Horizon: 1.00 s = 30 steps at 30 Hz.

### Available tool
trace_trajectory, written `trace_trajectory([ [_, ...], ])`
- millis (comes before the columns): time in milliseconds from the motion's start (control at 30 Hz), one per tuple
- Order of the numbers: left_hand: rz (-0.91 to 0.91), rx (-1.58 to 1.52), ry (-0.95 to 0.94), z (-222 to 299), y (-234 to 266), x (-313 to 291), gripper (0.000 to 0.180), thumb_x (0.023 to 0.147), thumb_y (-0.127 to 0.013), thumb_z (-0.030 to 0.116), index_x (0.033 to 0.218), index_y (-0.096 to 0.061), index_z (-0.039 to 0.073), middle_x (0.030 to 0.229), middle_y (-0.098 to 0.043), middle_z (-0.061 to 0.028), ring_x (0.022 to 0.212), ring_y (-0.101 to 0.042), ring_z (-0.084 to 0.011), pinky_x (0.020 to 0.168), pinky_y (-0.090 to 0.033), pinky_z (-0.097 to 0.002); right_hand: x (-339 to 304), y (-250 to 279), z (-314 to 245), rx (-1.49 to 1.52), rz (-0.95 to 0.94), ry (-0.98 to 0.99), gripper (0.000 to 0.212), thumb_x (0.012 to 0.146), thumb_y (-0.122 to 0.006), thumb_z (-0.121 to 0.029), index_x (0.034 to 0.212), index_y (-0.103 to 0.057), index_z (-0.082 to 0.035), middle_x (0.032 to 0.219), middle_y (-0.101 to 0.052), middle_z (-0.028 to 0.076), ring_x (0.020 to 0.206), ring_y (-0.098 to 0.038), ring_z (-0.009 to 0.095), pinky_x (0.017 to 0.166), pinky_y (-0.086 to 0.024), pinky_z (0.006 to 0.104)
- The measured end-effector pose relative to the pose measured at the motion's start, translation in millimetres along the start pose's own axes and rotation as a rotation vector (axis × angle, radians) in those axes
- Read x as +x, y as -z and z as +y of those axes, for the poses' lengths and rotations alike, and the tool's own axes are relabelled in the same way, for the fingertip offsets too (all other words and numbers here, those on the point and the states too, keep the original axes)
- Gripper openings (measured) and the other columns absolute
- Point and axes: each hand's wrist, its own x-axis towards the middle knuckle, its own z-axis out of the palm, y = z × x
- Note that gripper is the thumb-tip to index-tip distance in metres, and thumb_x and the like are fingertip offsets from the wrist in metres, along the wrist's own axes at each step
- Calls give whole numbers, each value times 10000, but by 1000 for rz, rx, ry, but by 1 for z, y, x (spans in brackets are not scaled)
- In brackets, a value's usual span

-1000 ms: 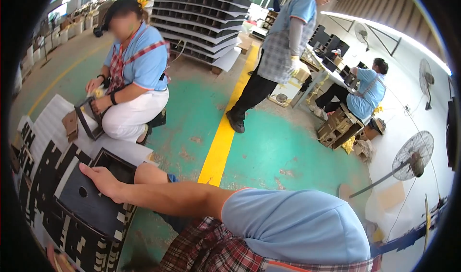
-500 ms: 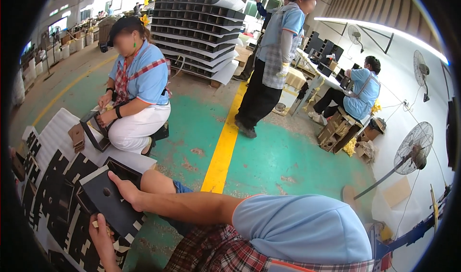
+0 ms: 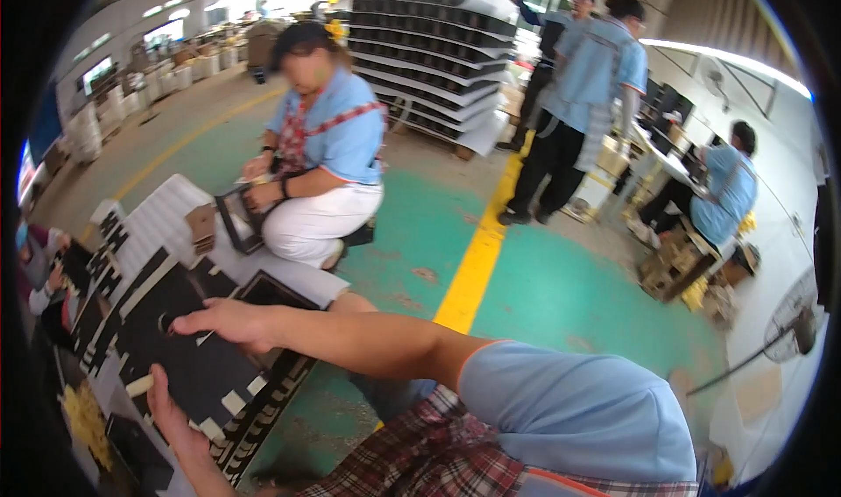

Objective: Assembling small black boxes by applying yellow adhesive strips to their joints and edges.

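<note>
A flat black panel (image 3: 188,370) with a round hole and pale strips along its edges lies before me at the lower left. My right hand (image 3: 229,322) comes over it from the right, a fingertip at the hole and the other fingers partly hidden; it appears closed on the panel. My left hand (image 3: 180,418) is at the panel's near left edge, one digit upright against it, the rest out of sight. Beside that digit is a short pale strip (image 3: 140,385). An open black box (image 3: 272,288) stands just beyond my right forearm.
More black pieces with pale strips (image 3: 263,422) are under and around the panel. A crouching person (image 3: 328,138) handles a black frame (image 3: 238,221) beyond. Another person's hands show at the far left. Yellow scraps (image 3: 86,422) lie lower left; stacked black boxes (image 3: 429,59) stand behind.
My view has swung left. The black box has left my hands and sits by my right forearm; both hands are now at the flat panel. A standing person has turned away.
</note>
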Motion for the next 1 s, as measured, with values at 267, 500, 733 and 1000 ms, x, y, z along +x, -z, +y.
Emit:
trace_trajectory([
  [267,7,-79,-23,-69,0,14,405,1028,-699,329,1245,-643,-7,1187,-710,-94,1036,-693,-177,920,-570,-345,-2,40,39,13,242,-78,458,1028,-662,-412,1308,-621,-53,1127,-725,82,936,-724,195,845,-601,362],
  [500,252,385,-166,-39,-14,26,627,1085,-443,606,1233,-697,53,659,-495,40,581,-462,-56,529,-337,-224,19,64,29,-35,270,-1,499,1016,-667,-435,1205,-649,26,1068,-728,131,939,-721,216,801,-579,373],
  [733,190,435,-321,-14,-2,16,351,1120,-462,288,1223,-658,16,624,-582,-33,525,-497,-88,496,-373,-246,15,68,24,84,416,74,407,1026,-681,-350,1240,-632,-7,1096,-725,106,931,-722,206,819,-599,353],
  [1000,-115,774,-435,-45,-27,-23,236,934,-736,43,1168,-714,60,1128,-703,-43,918,-624,-118,782,-524,-273,10,70,28,54,392,62,434,1050,-630,-391,1232,-648,4,1110,-733,115,880,-728,199,785,-607,353],
])
